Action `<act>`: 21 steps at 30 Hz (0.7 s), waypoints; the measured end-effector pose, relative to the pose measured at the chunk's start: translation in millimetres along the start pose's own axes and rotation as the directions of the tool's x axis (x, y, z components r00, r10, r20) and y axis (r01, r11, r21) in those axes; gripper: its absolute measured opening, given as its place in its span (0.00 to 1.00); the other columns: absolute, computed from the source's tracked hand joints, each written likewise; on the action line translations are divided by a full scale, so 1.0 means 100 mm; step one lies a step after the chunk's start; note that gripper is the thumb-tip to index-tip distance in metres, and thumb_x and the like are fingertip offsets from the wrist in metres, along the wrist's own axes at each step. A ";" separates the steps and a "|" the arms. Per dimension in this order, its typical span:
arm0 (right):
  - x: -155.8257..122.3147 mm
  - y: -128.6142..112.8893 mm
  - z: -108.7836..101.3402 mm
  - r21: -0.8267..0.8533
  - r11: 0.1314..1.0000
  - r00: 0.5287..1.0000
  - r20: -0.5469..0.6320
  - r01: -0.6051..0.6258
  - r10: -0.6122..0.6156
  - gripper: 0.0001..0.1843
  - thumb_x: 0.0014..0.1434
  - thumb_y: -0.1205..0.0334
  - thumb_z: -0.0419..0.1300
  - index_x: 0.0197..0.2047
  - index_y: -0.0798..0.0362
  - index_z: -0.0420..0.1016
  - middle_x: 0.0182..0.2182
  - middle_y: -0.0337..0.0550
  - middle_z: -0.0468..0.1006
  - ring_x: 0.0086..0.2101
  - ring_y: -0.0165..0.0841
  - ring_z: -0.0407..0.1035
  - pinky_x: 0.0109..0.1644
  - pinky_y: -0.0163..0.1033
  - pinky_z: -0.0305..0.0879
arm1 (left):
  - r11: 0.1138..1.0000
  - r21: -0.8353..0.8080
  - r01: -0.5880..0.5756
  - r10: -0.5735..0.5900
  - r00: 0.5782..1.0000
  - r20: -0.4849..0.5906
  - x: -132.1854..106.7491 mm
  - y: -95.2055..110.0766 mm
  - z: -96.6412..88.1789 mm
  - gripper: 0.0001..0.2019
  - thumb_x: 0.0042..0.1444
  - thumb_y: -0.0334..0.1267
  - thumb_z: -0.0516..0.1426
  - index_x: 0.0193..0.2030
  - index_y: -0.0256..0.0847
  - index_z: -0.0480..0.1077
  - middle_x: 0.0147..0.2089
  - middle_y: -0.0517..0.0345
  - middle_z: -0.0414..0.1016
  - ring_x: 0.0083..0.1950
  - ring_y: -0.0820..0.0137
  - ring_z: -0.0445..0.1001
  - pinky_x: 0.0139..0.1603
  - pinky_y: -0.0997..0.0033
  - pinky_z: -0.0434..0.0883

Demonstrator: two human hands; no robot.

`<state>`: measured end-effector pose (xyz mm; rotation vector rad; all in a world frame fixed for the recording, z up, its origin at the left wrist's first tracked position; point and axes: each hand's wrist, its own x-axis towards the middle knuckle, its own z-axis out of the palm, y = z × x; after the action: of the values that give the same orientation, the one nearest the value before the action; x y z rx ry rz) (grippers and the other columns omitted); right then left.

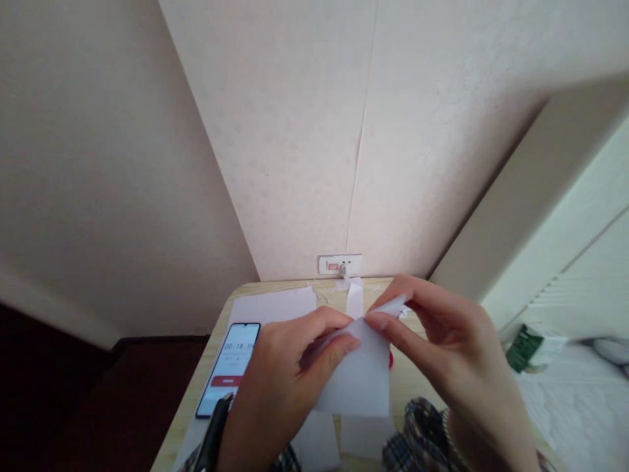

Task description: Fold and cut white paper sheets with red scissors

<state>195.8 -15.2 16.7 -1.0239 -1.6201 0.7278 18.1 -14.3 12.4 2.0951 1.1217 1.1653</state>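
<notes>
A folded sheet of white paper (361,383) is held up between both hands, above the wooden table (410,380). My left hand (295,370) pinches its upper left edge between thumb and fingers. With thumb and index finger, my right hand (437,341) grips the upper right part, where a pointed corner sticks out. The two thumbs are close together near the top edge. Beneath lie other pieces of white paper (361,436). A small part of a red object (391,360) shows behind the held paper; the rest is hidden.
A phone (228,367) with a running timer display lies left of my left hand, on white paper. A black pen-like object (215,429) is by my left wrist. Paper strips (354,300) lie near the wall socket (340,265). A green box (525,347) stands at right.
</notes>
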 end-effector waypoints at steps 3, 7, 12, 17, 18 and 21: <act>0.03 0.00 0.00 0.038 0.999 0.999 0.009 -0.031 0.031 0.10 0.58 0.62 0.64 0.26 0.50 0.74 0.22 0.35 0.74 0.27 0.30 0.68 0.29 0.35 0.63 | 1.000 0.019 0.012 -0.012 1.000 0.002 0.00 -0.01 -0.02 0.08 0.57 0.31 0.59 0.35 0.48 0.79 0.27 0.75 0.79 0.27 0.82 0.75 0.28 0.86 0.66; 0.07 -0.01 0.03 0.075 0.997 0.998 0.053 -0.024 0.020 0.06 0.56 0.62 0.66 0.28 0.51 0.77 0.24 0.36 0.76 0.27 0.30 0.69 0.28 0.33 0.64 | 0.999 0.040 0.009 -0.009 1.000 -0.007 0.00 0.01 -0.02 0.09 0.58 0.31 0.59 0.33 0.48 0.78 0.26 0.76 0.78 0.26 0.82 0.75 0.26 0.87 0.66; 0.04 -0.01 0.07 0.060 0.998 0.998 0.053 0.025 -0.029 0.06 0.56 0.65 0.66 0.27 0.51 0.78 0.23 0.35 0.76 0.26 0.28 0.69 0.27 0.32 0.63 | 0.999 0.046 -0.019 0.021 0.999 -0.029 0.00 0.03 -0.03 0.08 0.57 0.31 0.59 0.30 0.47 0.76 0.24 0.77 0.77 0.24 0.84 0.73 0.25 0.89 0.64; -0.01 -0.05 0.07 0.041 0.998 0.999 0.022 -0.042 0.041 0.08 0.57 0.64 0.65 0.26 0.49 0.78 0.23 0.33 0.77 0.27 0.28 0.70 0.26 0.31 0.61 | 0.997 0.068 -0.044 0.044 0.999 -0.005 -0.01 0.03 -0.05 0.09 0.56 0.29 0.60 0.28 0.47 0.74 0.24 0.78 0.77 0.24 0.84 0.73 0.26 0.89 0.64; -0.01 -0.06 0.07 0.047 0.997 0.998 0.026 -0.055 0.054 0.09 0.58 0.63 0.65 0.26 0.49 0.78 0.23 0.34 0.77 0.27 0.28 0.70 0.26 0.32 0.61 | 0.996 0.080 -0.050 0.050 0.999 -0.005 -0.02 0.03 -0.06 0.09 0.56 0.29 0.60 0.28 0.46 0.74 0.24 0.78 0.77 0.23 0.84 0.73 0.27 0.89 0.64; 0.01 -0.06 0.02 0.085 0.994 0.997 0.044 -0.062 0.059 0.10 0.59 0.62 0.64 0.25 0.49 0.79 0.23 0.35 0.78 0.27 0.29 0.71 0.26 0.32 0.62 | 0.990 0.116 -0.082 0.082 0.997 0.004 -0.02 0.04 -0.04 0.08 0.56 0.29 0.60 0.29 0.46 0.74 0.24 0.77 0.77 0.23 0.85 0.73 0.27 0.89 0.63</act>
<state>192.0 -17.1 21.5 -1.0052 -1.5843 0.8574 15.7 -17.6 16.5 2.2481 1.1376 1.1644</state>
